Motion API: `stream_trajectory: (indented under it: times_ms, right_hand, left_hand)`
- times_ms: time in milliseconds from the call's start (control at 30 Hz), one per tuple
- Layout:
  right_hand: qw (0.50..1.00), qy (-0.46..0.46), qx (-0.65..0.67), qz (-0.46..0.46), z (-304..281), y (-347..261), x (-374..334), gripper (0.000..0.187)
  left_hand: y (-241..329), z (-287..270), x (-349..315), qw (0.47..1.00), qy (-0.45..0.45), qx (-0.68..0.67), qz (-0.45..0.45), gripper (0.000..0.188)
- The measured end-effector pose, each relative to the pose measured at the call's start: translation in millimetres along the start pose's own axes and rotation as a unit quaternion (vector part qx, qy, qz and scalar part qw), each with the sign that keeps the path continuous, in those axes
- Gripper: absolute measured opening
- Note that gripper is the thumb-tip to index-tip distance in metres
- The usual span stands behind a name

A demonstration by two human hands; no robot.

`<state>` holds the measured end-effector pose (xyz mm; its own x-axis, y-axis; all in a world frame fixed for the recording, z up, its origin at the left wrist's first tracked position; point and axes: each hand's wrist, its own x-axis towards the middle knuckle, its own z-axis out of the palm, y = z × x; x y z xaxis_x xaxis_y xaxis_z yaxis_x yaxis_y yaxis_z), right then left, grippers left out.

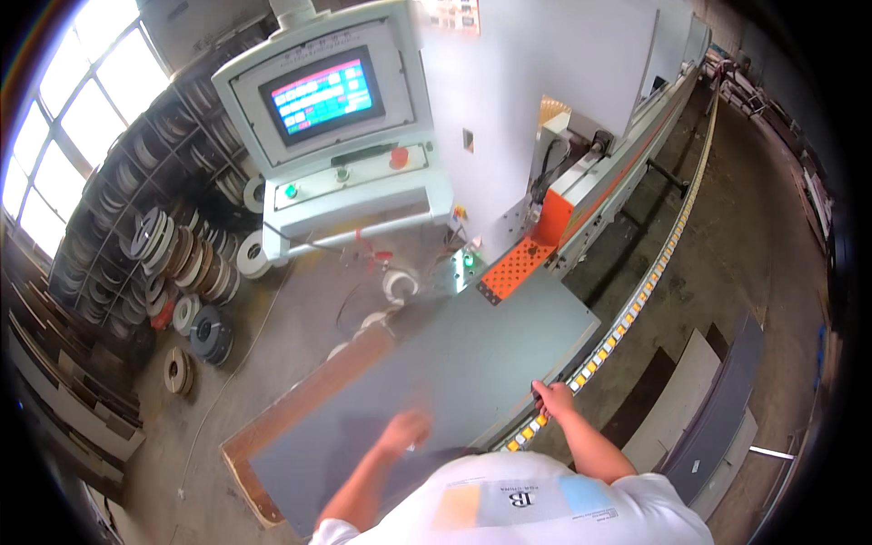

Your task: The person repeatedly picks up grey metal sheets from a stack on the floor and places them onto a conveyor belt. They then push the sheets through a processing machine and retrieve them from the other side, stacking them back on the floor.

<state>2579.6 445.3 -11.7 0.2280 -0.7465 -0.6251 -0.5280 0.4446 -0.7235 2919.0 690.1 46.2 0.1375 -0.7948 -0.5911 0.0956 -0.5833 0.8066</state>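
A large grey panel [436, 363] lies flat in front of me, its far end by the machine's orange perforated plate [516, 271]. Above the panel's near part is my left hand [406, 430], smeared by motion; its fingers do not show clearly. My right hand [554, 400] is at the panel's right edge, beside the roller rail [595, 361] with yellow and white rollers. Its fingers are closed around a small dark thing [536, 391] whose kind I cannot make out.
A control console [341, 109] with a lit screen and buttons stands at the far left of the machine [509, 100]. Edging rolls [177, 250] fill a rack at the left. Under the panel's left side shows a brown board [309, 391]. Loose boards [677, 391] lie on the floor at right.
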Motion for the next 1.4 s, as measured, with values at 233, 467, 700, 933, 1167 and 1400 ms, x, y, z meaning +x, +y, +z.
stream_trajectory:
  times_ms: [233, 467, 700, 933, 1167, 1400]
  right_hand:
    - [0.997, -0.043, -0.059, 0.013, -6.2, 5.7, 5.4, 0.053]
    - [0.988, -0.123, -0.087, 0.031, 4.3, 0.2, -6.2, 0.056]
    - [0.997, -0.066, 0.02, 0.017, -14.3, -5.1, 2.8, 0.046]
    - [0.998, 0.002, 0.056, -0.004, -53.0, -12.8, 39.4, 0.044]
    - [0.993, 0.09, 0.074, -0.03, -73.3, -11.6, 56.5, 0.039]
    - [0.999, 0.023, 0.04, -0.025, -30.0, 6.3, 13.4, 0.039]
  left_hand:
    - [-168.7, 81.4, -181.5, 0.892, 0.183, -0.379, -0.162, 0.044]
    - [-211.4, 83.1, -175.3, 0.697, 0.438, -0.561, -0.087, 0.051]
    - [-212.4, 89.4, -146.7, 0.686, 0.41, -0.593, -0.097, 0.051]
    - [-169.2, 121.3, -103.9, 0.67, 0.347, -0.647, -0.111, 0.051]
    - [-147.1, 145.9, -66.4, 0.706, 0.242, -0.653, -0.13, 0.047]
    - [-84.0, 140.4, -87.1, 0.985, 0.111, -0.115, -0.067, 0.03]
